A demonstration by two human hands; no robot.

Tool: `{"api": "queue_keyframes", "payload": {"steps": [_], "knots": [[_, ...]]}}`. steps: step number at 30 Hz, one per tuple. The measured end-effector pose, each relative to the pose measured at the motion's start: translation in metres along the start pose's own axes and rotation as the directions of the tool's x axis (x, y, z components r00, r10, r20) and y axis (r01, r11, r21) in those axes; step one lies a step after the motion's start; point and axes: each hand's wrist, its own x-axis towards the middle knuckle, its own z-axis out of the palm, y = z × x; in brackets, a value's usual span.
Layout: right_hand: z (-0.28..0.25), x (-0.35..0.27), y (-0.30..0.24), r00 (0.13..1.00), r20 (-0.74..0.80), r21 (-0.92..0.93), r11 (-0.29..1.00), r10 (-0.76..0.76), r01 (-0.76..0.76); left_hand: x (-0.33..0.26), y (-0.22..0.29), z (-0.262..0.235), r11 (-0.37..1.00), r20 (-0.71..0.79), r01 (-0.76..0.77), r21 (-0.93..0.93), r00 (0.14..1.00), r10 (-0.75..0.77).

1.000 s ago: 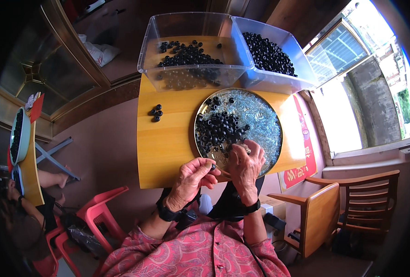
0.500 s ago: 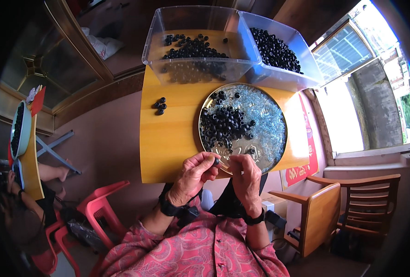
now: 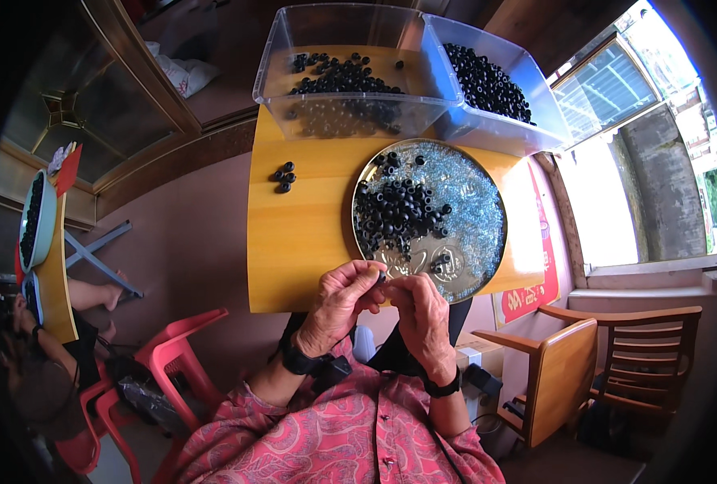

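My left hand (image 3: pixel 344 295) pinches a small black round bead (image 3: pixel 380 277) between thumb and fingertips, over the table's near edge. Close against it, the fingertips of my right hand (image 3: pixel 420 309) are pressed together at the bead; anything in them is too small to make out. Just beyond both hands lies a round, shiny metal tray (image 3: pixel 473 280). A heap of hollow black beads (image 3: pixel 399 211) covers its left part, and tiny glittering bluish-clear beads (image 3: pixel 467 189) spread over its right.
Two clear plastic bins, left (image 3: pixel 338 121) and right (image 3: pixel 500 133), hold black beads at the yellow table's (image 3: pixel 298 250) far edge. Several loose black beads (image 3: pixel 283 177) lie at left. A red stool (image 3: pixel 177 355) and a wooden chair (image 3: pixel 564 379) flank me. Another person's arm (image 3: pixel 56 355) shows far left.
My right hand has come left, closing the gap to the bead in my left hand. The whole view has shifted slightly; the left hand still pinches the bead.
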Motion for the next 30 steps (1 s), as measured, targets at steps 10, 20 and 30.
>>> {"api": "queue_keyframes", "payload": {"steps": [10,20,30], "knots": [[-0.001,-0.001,-0.002,0.999,0.036,-0.044,0.999,-0.013,0.015,-0.005,0.005,0.003,0.977,0.035,-0.048,0.206,0.999,0.041],[-0.005,-0.006,-0.001,0.997,0.066,0.028,0.999,0.031,-0.033,-0.009,0.013,0.001,0.958,0.11,0.004,0.287,0.993,-0.037],[0.0,-0.01,0.003,0.915,0.16,0.474,0.784,0.371,-0.401,-0.005,0.01,-0.004,0.986,0.198,0.162,-0.024,0.968,-0.154]]}}
